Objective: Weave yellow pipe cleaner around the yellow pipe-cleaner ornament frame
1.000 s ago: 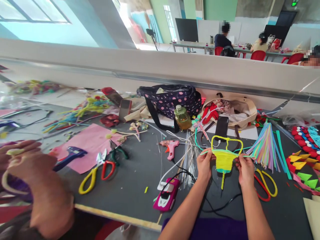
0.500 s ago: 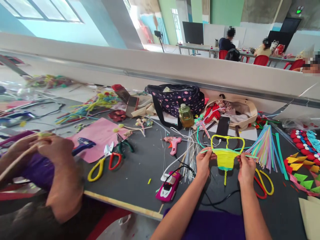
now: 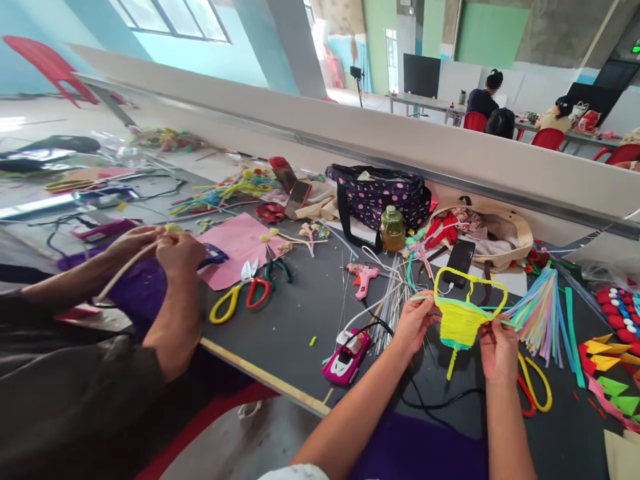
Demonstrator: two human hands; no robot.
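A yellow trophy-shaped craft [image 3: 463, 323], seemingly made of wound pipe cleaners, is held up over the table, with looped handles at its top and a thin stem hanging below. A light green pipe cleaner [image 3: 424, 294] runs along its upper edge and sticks out on both sides. My left hand [image 3: 414, 324] pinches this strip at the left corner. At the right corner my right hand [image 3: 500, 347] pinches the strip's other end. Scissors with red and yellow handles [image 3: 543, 387] lie beside my right hand, partly hidden by it.
A pink glue gun [image 3: 364, 279], thin wires [image 3: 393, 313] and a magenta car-shaped device [image 3: 345, 363] lie left of my hands. Pastel pipe cleaners [image 3: 537, 307] fan out at right. Behind stand a bottle [image 3: 393, 229] and bags. A co-worker's hands [image 3: 175, 257] work at left.
The view has swung left, so the scene sits further right. The yellow craft has tilted slightly, its right side lower. Both my hands keep their pinch on the green strip.
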